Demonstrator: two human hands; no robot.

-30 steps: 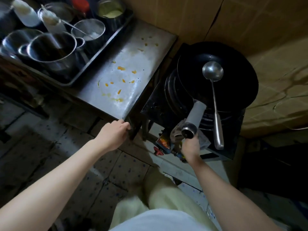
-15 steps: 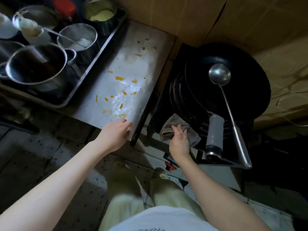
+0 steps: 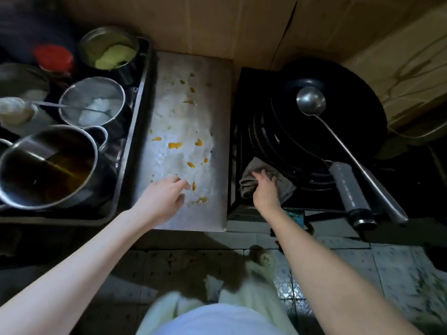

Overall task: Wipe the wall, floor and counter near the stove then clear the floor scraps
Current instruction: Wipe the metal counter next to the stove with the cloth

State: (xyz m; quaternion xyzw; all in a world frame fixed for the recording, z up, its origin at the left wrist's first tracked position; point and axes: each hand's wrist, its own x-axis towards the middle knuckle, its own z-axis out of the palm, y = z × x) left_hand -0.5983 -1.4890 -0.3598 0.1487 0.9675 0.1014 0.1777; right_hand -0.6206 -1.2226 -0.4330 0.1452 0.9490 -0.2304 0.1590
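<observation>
Plainly, from the head view alone: right hand (image 3: 264, 192) laid on the cloth (image 3: 256, 164), fingers spread over it and not curled round it, so touching rather than gripping. Grey, bunched, sitting on the front left corner of the stove (image 3: 246, 88), just in front of the wok (image 3: 338, 122) and just beside the right edge of the counter (image 3: 215, 189). Left hand (image 3: 162, 199) hovering low over the near end of that counter, fingers loosely bent, nothing seen in them, tips just beside the nearest of the orange scraps (image 3: 175, 145). Probably about to gather the cloth and start on the counter. Worth noting for that: mess lying to the left of the cloth, across the narrow gap, strewn along a long axis running from the near edge toward the cardboard wall (image 3: 217, 25). Right hand nearer the cloth, left nearer the scraps. Ladle (image 3: 310, 100) and wok handle (image 3: 348, 189) well to the right, out of a leftward sweep.
</observation>
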